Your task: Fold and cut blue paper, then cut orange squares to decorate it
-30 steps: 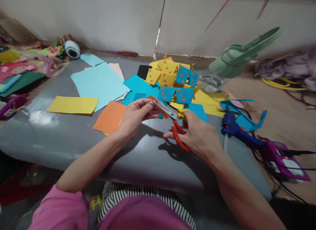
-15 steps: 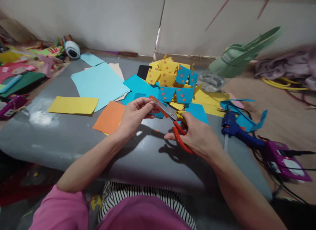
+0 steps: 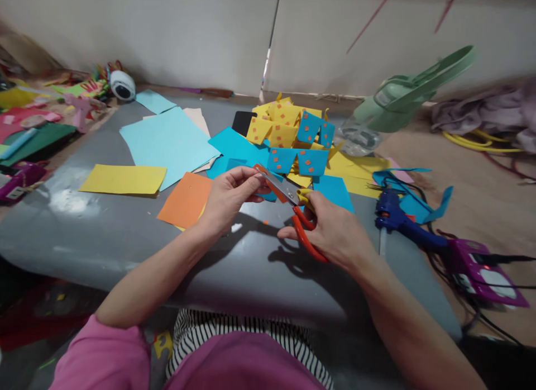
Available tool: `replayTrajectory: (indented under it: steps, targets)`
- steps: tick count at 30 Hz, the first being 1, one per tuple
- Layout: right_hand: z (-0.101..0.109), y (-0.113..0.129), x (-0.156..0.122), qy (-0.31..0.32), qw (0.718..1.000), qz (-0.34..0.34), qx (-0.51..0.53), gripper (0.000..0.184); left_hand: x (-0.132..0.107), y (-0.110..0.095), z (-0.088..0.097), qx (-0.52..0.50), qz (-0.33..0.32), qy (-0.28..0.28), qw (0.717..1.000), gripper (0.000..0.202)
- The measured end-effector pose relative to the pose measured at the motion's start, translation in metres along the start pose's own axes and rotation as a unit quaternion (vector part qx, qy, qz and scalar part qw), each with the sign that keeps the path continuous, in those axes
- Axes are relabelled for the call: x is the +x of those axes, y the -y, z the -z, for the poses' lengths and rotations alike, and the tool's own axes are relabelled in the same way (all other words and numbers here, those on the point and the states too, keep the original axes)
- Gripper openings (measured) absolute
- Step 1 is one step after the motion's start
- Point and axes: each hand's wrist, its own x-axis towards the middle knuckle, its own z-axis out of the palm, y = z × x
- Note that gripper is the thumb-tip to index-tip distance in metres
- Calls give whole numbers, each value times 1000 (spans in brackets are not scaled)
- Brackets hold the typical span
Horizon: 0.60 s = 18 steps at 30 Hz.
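Note:
Between the thumb and fingers of my left hand is a narrow orange paper strip, pinched at its far left end. My right hand grips scissors with red and yellow handles. The metal blades lie along the strip, their tips reaching my left fingertips. Just beyond stand folded yellow paper pieces and blue paper pieces dotted with small orange squares. An orange paper sheet lies partly behind my left wrist.
Light blue sheets and a yellow paper rectangle lie on the grey table. To the right are a blue glue gun, a purple power strip with cables, and a green-topped clear container. Craft scraps crowd the far left.
Both hands, the scissors and the strip hold nearly the same position. The view has shifted very slightly.

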Motion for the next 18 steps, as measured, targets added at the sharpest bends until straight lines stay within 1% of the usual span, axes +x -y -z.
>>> replayTrajectory:
  steps: [3, 8, 14, 18]
  targets:
    - [0, 0, 0, 0, 1000, 0, -1, 61, 0, 2, 1, -10, -3, 6, 1000, 15]
    - [-3, -2, 0, -19, 1000, 6, -6, 61, 2, 5, 3, -33, -6, 22, 999, 17]
    - [-4, -4, -1, -38, 999, 13, -11, 62, 1, 4, 3, -39, 11, 22, 999, 20]
    - [-5, -4, 0, -39, 999, 11, -12, 64, 2, 4, 3, -54, 17, 18, 998, 17]
